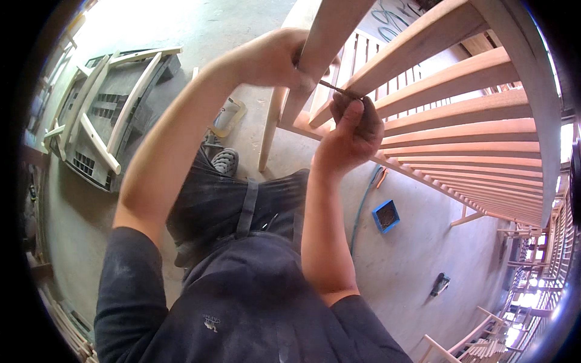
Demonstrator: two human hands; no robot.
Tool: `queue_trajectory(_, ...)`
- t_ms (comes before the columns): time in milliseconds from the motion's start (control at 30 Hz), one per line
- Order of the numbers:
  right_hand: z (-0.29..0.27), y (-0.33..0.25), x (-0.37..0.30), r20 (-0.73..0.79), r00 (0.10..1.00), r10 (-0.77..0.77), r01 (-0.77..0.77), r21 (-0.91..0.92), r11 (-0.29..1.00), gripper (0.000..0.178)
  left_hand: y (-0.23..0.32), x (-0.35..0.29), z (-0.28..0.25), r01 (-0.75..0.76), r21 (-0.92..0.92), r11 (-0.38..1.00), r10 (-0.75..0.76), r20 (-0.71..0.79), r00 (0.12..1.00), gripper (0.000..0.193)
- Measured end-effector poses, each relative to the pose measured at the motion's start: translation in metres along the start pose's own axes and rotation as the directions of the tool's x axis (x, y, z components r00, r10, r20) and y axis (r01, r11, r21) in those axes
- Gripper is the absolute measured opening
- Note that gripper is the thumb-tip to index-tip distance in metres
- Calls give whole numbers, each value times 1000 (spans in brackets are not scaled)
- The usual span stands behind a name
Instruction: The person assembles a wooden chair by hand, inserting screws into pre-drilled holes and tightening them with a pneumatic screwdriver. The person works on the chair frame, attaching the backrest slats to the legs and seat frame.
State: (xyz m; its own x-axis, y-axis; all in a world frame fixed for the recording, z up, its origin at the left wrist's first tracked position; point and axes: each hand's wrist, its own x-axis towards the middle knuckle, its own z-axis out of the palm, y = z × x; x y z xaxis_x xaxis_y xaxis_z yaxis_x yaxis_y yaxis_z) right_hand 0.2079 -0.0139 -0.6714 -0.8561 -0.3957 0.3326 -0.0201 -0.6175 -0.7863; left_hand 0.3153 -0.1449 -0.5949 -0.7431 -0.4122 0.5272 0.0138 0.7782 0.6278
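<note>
A thin brown strip (340,91), perhaps sandpaper, stretches between my hands among the slats of a large pale wooden frame (463,115). My right hand (352,132) is closed, pinching the strip's near end between thumb and fingers just below a slat. Bent around the nearest wooden slat (330,36), my left hand (284,60) is closed where the strip's other end reaches it. That slat covers most of its fingers, so the exact grip is partly hidden.
On the left, pale wooden parts (130,109) lie on a dark pallet-like platform (91,160). A blue box (385,216) with dark contents and a small dark tool (440,283) are on the concrete floor. A green hose (361,206) runs beneath the frame. More slatted wooden pieces (560,242) stand at right.
</note>
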Motion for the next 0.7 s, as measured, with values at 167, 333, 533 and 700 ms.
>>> queue_trajectory(167, -4, -18, 6, -2, 982, 191, -191, 30, 981, 19, 53, -92, 69, 290, -86, 953, -277, -634, 722, 26)
queue_trajectory(333, -12, -30, 15, 22, 979, 201, -196, -140, 971, 16, 59, -67, 135, -62, -992, -109, -682, 29, 731, 33)
queue_trajectory(533, -24, -38, 26, 117, 947, 298, -257, -277, 926, 21, 61, -27, 135, -304, -910, -281, -709, -17, 705, 30)
queue_trajectory(700, -19, -37, 21, 97, 929, 356, -346, -108, 932, 21, 53, -22, 140, -292, -931, -221, -757, -25, 653, 21)
